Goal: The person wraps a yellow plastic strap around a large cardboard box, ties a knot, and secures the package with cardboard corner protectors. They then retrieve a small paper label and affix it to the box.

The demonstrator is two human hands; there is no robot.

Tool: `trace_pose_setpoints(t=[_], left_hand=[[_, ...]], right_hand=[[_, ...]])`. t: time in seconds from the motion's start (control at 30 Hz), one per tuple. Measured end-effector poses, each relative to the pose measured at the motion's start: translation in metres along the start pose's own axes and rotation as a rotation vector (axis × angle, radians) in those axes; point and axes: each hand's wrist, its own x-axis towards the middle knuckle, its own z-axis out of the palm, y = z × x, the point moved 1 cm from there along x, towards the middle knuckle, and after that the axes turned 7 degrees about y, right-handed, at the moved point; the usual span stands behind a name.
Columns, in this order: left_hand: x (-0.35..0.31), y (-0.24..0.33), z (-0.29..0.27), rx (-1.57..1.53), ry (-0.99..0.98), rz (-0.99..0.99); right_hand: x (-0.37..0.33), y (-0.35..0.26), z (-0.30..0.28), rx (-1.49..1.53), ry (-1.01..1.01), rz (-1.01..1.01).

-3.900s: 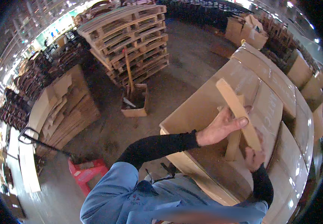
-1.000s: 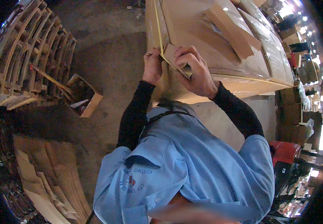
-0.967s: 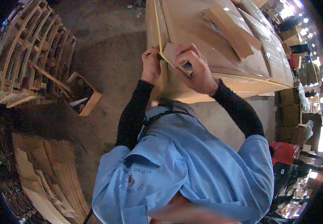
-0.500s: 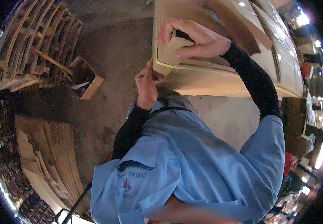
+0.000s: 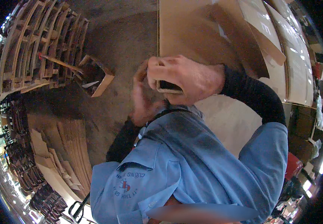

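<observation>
My right hand [image 5: 185, 76] is closed around a hollow tan piece [image 5: 172, 90] with a pale rim and a dark opening. Fingers cover most of it, so its exact kind is unclear. Close on its left, my left hand [image 5: 142, 99] is raised and smeared by motion, its fingertips near those of the right hand. Whether it holds anything does not show. Both hands are in front of my waist, at the near left corner of a large brown cardboard sheet or box [image 5: 184, 30], which the right hand partly hides.
At the far left stands a stack of wooden pallets [image 5: 38, 48]. An open carton [image 5: 103, 84] on the floor has a stick leaning out of it. Flat cardboard pieces [image 5: 71, 149] are stacked at the near left. Shiny wrapped cartons [image 5: 297, 56] stand at the far right.
My right hand has come nearer my body, off the box's corner, bringing the hollow tan piece with it. My left hand has come in beside it. The view has shifted slightly.
</observation>
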Motion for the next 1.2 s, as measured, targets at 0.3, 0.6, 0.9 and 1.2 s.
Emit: trace_pose_setpoints(t=[0.3, 0.6, 0.9, 1.2], left_hand=[[0.015, -0.039, 0.039, -0.274, -0.245, 0.265], [-0.004, -0.086, -0.069, 0.040, -0.480, -0.169], [-0.002, -0.146, -0.109, 0.133, -0.629, -0.173], [0.092, -0.161, -0.109, -0.196, -0.882, -0.529]], right_hand=[[-0.010, 0.002, 0.010, 0.144, 0.197, 0.052], [-0.056, -0.043, -0.119, -1.116, 0.400, 0.805], [-0.151, 0.076, -0.190, -0.815, 0.411, 1.279], [-0.073, 0.143, -0.240, -0.575, 0.462, 1.382]])
